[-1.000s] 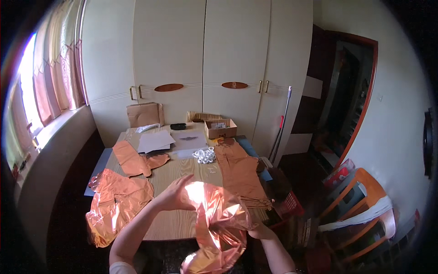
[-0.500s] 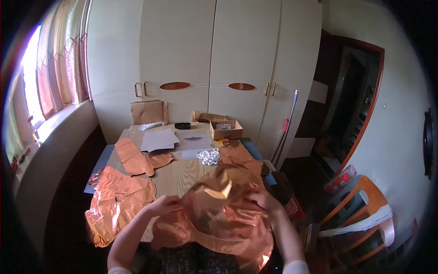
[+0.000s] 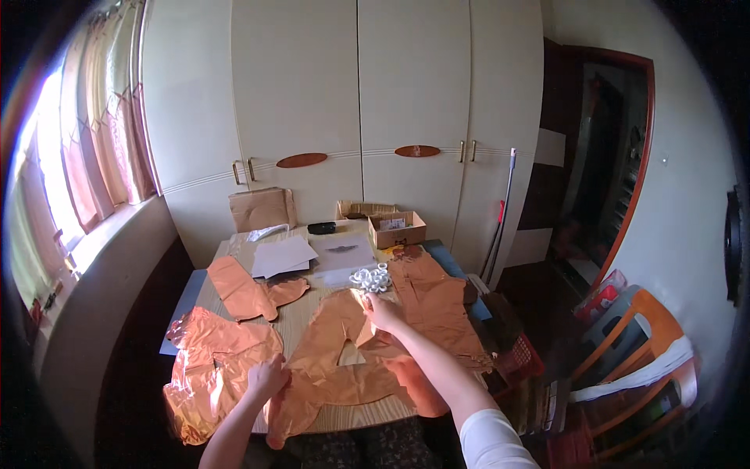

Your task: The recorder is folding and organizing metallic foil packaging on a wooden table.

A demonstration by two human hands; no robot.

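Note:
A flat, copper-coloured foil balloon [image 3: 336,383] lies across the near middle of the table, with gaps in its shape where the wood shows through. At its lower left part, my left hand [image 3: 268,379] is closed on the foil edge. My right hand [image 3: 383,313] reaches over the balloon and pinches its upper part, just short of a cluster of small white rolls [image 3: 370,279]. Another crumpled, shiny foil balloon [image 3: 215,367] lies left of my left hand. Beyond it is a folded copper foil piece [image 3: 242,289], and a further foil piece [image 3: 433,301] spreads along the right side.
White sheets [image 3: 283,256], a black pouch [image 3: 321,228] and an open cardboard box [image 3: 397,232] are along the table's [image 3: 295,324] far end. Cabinets [image 3: 297,86] stand behind. A wooden chair [image 3: 648,344] and a red basket [image 3: 522,359] are at the right.
The foil balloon, held up and blurred before, is now spread on the table. My right hand has moved forward and left; my left hand has come down nearer me.

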